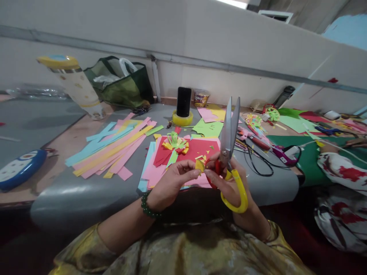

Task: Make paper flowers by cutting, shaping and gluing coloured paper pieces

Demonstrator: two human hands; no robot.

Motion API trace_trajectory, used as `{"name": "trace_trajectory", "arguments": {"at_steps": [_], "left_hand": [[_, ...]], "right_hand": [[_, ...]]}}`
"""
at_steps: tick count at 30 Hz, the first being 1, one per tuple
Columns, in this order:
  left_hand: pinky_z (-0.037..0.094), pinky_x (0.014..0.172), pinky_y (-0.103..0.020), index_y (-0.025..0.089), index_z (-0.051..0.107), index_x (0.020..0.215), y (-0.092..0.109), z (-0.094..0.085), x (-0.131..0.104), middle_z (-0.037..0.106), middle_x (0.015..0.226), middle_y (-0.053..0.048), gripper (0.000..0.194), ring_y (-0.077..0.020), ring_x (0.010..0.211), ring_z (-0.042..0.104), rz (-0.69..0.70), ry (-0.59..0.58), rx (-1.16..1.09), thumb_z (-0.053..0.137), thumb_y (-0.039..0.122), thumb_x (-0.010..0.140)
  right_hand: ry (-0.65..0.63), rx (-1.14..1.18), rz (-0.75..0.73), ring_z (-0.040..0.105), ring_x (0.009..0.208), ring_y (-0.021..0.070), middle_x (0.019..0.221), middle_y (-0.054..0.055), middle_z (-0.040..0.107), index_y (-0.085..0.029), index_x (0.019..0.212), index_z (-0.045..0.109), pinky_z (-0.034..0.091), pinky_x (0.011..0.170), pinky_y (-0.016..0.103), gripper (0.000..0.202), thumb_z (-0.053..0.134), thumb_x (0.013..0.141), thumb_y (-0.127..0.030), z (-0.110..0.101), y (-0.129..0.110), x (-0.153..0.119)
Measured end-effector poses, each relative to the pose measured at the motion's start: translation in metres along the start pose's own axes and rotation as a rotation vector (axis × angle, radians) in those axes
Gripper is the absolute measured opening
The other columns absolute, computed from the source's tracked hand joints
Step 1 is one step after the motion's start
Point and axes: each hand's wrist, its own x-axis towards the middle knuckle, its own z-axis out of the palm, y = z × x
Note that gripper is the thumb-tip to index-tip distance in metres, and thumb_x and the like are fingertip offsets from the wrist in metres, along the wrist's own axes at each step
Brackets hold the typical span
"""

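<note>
Between the fingertips of my left hand (179, 177) is a small folded piece of yellow paper (200, 165). My right hand (229, 183) is closed round scissors (227, 141) with one red and one yellow handle, their blades pointing up and slightly apart. The right fingertips also reach the yellow paper's edge. Just beyond both hands lies a stack of red and pink paper sheets (200, 147). A paper flower (174, 143) in green, yellow and red rests on the stack, with small yellow scraps (200, 157) beside it.
Coloured paper strips (114, 149) fan out on the left. Behind the stack a phone (184, 101) stands in a yellow tape roll (182, 119). A tumbler (76, 88) and green bag (123, 86) stand at the back left. At right are cables (258, 164) and a co-worker's sleeve (342, 170).
</note>
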Motion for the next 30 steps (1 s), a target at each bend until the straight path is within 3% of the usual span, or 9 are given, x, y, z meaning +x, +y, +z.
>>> {"name": "trace_trajectory", "arguments": {"at_steps": [9, 14, 18, 24, 27, 30], "left_hand": [[0.041, 0.069, -0.026, 0.016, 0.066, 0.063, 0.007, -0.011, 0.011, 0.060, 0.066, 0.001, 0.037, -0.0136, 0.068, 0.051, -0.045, -0.051, -0.027, 0.091, 0.042, 0.057], [0.042, 0.067, -0.025, 0.016, 0.065, 0.063, 0.012, -0.016, 0.017, 0.060, 0.066, 0.002, 0.038, -0.0129, 0.066, 0.052, -0.078, -0.079, -0.032, 0.092, 0.042, 0.056], [0.040, 0.063, -0.023, 0.015, 0.064, 0.062, 0.007, -0.016, 0.018, 0.059, 0.063, 0.003, 0.039, -0.0109, 0.063, 0.050, -0.120, -0.049, -0.070, 0.094, 0.041, 0.055], [0.044, 0.066, -0.021, 0.016, 0.068, 0.062, 0.000, 0.002, 0.016, 0.063, 0.062, 0.003, 0.041, -0.0100, 0.064, 0.053, -0.078, 0.115, -0.150, 0.098, 0.042, 0.048], [0.044, 0.065, -0.019, 0.018, 0.068, 0.060, 0.003, 0.016, 0.018, 0.062, 0.060, 0.005, 0.042, -0.0085, 0.062, 0.052, 0.020, 0.219, -0.174, 0.099, 0.040, 0.044], [0.043, 0.063, -0.018, 0.018, 0.068, 0.060, 0.005, 0.030, 0.022, 0.063, 0.060, 0.005, 0.041, -0.0079, 0.061, 0.052, 0.043, 0.256, -0.183, 0.099, 0.039, 0.044]], "right_hand": [[-0.059, 0.076, 0.057, 0.056, 0.057, 0.0108, 0.072, -0.004, 0.061, -0.023, 0.092, 0.057, 0.047, 0.052, 0.023, 0.018, 0.072, 0.082, -0.023, 0.006, -0.001, 0.011], [-0.036, -0.030, 0.101, 0.061, 0.063, 0.0125, 0.075, -0.003, 0.064, -0.023, 0.089, 0.057, 0.051, 0.058, 0.024, 0.016, 0.070, 0.080, -0.020, 0.008, -0.009, 0.015], [0.007, -0.087, 0.049, 0.063, 0.061, 0.0130, 0.075, -0.003, 0.065, -0.024, 0.092, 0.055, 0.053, 0.056, 0.023, 0.019, 0.065, 0.078, -0.016, 0.014, -0.006, 0.014], [0.163, -0.225, -0.108, 0.064, 0.057, 0.0117, 0.076, -0.004, 0.067, -0.025, 0.100, 0.052, 0.055, 0.056, 0.023, 0.024, 0.060, 0.079, -0.014, 0.016, 0.010, 0.007], [0.234, -0.256, -0.143, 0.065, 0.059, 0.0122, 0.076, -0.004, 0.067, -0.026, 0.099, 0.052, 0.055, 0.057, 0.023, 0.023, 0.059, 0.080, -0.014, 0.001, 0.017, 0.007], [0.180, -0.210, -0.081, 0.064, 0.059, 0.0128, 0.075, -0.003, 0.065, -0.025, 0.096, 0.052, 0.053, 0.053, 0.022, 0.016, 0.061, 0.084, -0.020, -0.025, 0.018, 0.009]]}}
